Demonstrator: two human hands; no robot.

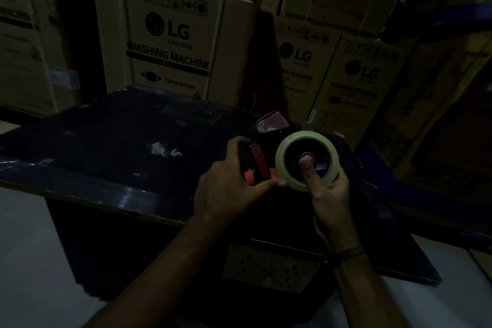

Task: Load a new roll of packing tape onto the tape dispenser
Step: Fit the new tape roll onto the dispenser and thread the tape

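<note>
The scene is dim. A pale clear roll of packing tape (282,149) sits around the hub of a red and black tape dispenser (262,160) on a dark tabletop. My right hand (328,194) cups the roll from below, thumb pressed on the red hub at its centre. My left hand (229,184) grips the dispenser's handle on the left, index finger touching the roll's lower left rim. The dispenser's front flap (271,121) sticks up behind the roll.
The dark table (106,146) carries white smudges and has a near edge running diagonally. Stacked cardboard washing machine boxes (170,45) stand close behind it and more to the right (354,82). A labelled dark panel (269,269) sits under the table.
</note>
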